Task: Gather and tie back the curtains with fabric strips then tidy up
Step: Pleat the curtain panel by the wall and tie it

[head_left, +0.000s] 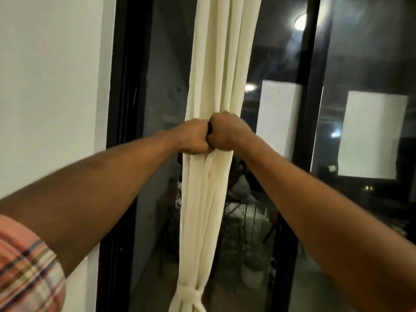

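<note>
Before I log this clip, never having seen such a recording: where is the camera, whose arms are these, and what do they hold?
No machine here: one camera sits on a person's head, looking forward, so you see as the wearer sees. The wearer's left hand and right hand meet knuckle to knuckle, each gripping the gathered cream fabric curtain. Lower down, a cream fabric strip is already tied round the bundle. Behind is a black-framed glass door, dark with reflections; a white wall stands on the left.
</note>
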Demonstrator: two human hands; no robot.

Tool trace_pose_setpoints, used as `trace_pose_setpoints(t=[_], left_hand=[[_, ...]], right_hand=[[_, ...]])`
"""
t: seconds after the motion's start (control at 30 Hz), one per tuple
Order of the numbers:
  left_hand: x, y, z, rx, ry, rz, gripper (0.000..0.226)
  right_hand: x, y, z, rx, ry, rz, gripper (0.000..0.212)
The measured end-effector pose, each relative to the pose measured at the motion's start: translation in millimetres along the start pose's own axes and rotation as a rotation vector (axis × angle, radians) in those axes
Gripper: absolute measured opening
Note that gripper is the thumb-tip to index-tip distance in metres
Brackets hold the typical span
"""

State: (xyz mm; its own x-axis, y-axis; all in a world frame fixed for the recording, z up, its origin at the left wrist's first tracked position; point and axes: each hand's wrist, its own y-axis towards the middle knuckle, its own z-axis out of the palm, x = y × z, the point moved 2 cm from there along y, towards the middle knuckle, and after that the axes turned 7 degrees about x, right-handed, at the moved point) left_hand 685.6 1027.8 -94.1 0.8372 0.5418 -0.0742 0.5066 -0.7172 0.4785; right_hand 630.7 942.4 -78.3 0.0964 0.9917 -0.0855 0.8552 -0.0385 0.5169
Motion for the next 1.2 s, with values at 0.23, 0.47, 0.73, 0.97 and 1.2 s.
trace_pose_setpoints(t=[0.23,0.47,0.73,0.97,1.2], left_hand=[[19,-66,143,0.313,-0.02,-0.041,0.009],[30,-130,250,0.512,0.016,-0.043,0.017],[27,-199,319,0.24,0.295,0.079,0.057],[8,-319,375,-0.082,0.198,0.133,0.069],[-25,-386,405,-0.19,-0.511,-0.665,0.067]], right_hand=[[5,-74,145,0.255,0.071,0.052,0.02],[13,-142,255,0.438,0.185,0.031,0.027],[8,-199,303,0.362,0.3,-0.035,0.042],[0,-313,307,-0.334,0.364,-0.034,0.034],[10,-390,377,0.301,0.56,0.211,0.03]])
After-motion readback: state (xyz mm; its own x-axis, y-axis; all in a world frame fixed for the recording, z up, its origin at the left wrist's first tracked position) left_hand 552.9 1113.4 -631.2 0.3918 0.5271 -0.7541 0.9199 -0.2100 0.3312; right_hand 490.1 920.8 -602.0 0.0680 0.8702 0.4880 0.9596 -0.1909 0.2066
